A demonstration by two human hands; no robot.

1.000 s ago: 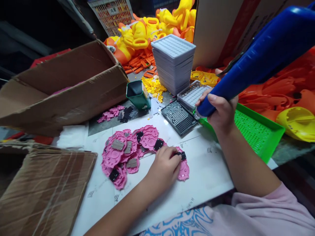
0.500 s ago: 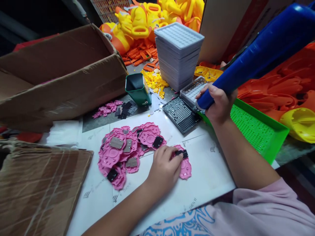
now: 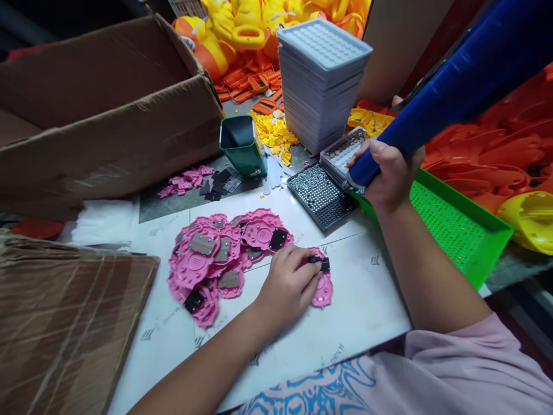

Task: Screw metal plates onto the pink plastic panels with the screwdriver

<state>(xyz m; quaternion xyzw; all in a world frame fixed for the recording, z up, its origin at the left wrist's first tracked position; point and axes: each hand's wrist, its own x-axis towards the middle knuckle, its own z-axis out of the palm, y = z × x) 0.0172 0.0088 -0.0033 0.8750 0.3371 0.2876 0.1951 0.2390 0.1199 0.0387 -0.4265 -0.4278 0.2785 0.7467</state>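
My left hand point(image 3: 290, 281) lies on the white board with its fingers bent, holding down a pink plastic part point(image 3: 323, 290). Its fingertips are at the small black plate point(image 3: 320, 264) on that part. In my right hand point(image 3: 394, 167) is a thick blue electric screwdriver point(image 3: 436, 109), tilted, its lower end close to the black grid tray point(image 3: 325, 199) of small screws. The screwdriver's very tip is hard to make out. Left of my left hand is a heap of pink plastic parts point(image 3: 196, 266), several bearing grey or black plates.
A green bin point(image 3: 245, 151) stands behind the heap, near yellow pieces point(image 3: 276, 134). White trays point(image 3: 325, 86) form a tall stack. To the right lies a green perforated tray point(image 3: 449, 225); cardboard boxes point(image 3: 112, 121) flank the left. Yellow and orange toy parts point(image 3: 250, 29) fill the back.
The view has shifted slightly. My left hand stays on the same pink part, and my right hand still grips the screwdriver beside the screw tray.
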